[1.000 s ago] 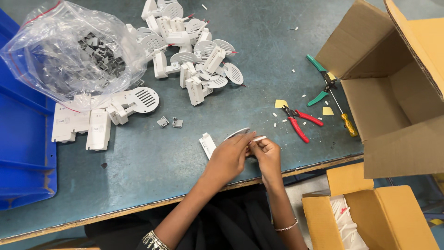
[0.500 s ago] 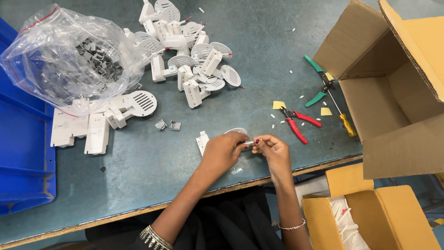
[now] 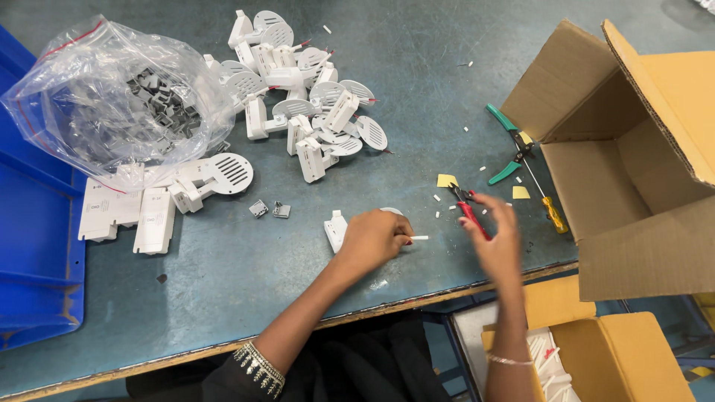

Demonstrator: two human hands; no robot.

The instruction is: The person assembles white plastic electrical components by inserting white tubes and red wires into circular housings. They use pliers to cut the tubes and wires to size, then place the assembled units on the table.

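Observation:
My left hand (image 3: 374, 238) grips a small white plastic part (image 3: 337, 228) near the table's front edge, with a thin white stub (image 3: 418, 238) sticking out to the right of its fingers. My right hand (image 3: 494, 240) hovers with fingers spread over the red-handled cutters (image 3: 469, 211), blurred by motion and holding nothing that I can see. A heap of white plastic parts with round slotted grilles (image 3: 307, 112) lies farther back on the table.
A clear bag of small grey pieces (image 3: 112, 104) sits at the left beside a blue bin (image 3: 33, 246). Flat white parts (image 3: 141, 212) lie below it. Green-handled pliers (image 3: 506, 145), a yellow-handled screwdriver (image 3: 547, 201) and open cardboard boxes (image 3: 633, 149) are at the right.
My right hand has left the white part and swung right to the red-handled cutters. The left hand still holds the part in place.

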